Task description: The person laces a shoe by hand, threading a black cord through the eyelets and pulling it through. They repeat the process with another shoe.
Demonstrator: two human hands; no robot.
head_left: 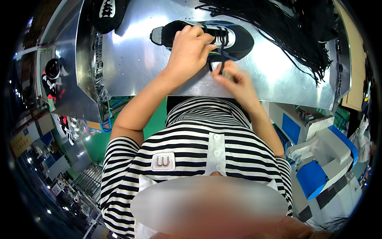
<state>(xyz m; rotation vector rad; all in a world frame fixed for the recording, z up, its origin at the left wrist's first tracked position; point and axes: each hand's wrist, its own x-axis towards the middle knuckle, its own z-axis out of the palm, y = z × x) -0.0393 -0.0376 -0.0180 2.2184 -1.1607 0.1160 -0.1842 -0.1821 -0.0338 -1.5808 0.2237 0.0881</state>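
Observation:
A black sneaker (243, 39) with a white tongue lies on the metal worktop, toe to the right and heel tab to the left. My left hand (191, 47) rests over the shoe's opening, thumb and fingers pinched at the near edge of the lacing. A black shoelace (223, 51) runs through the upper eyelets and comes down toward me over the shoe's side. Just in front of the shoe, my right hand (235, 77) is closed on this lace; its fingers are slightly blurred. My left palm covers part of the collar.
A thick bundle of loose black laces (288, 34) spreads across the right of the metal worktop (139, 59). Another black shoe (104, 18) stands at the far left. Lower, beyond the left edge, are more shoes (53, 77). A blue and grey machine (314, 175) stands to my right.

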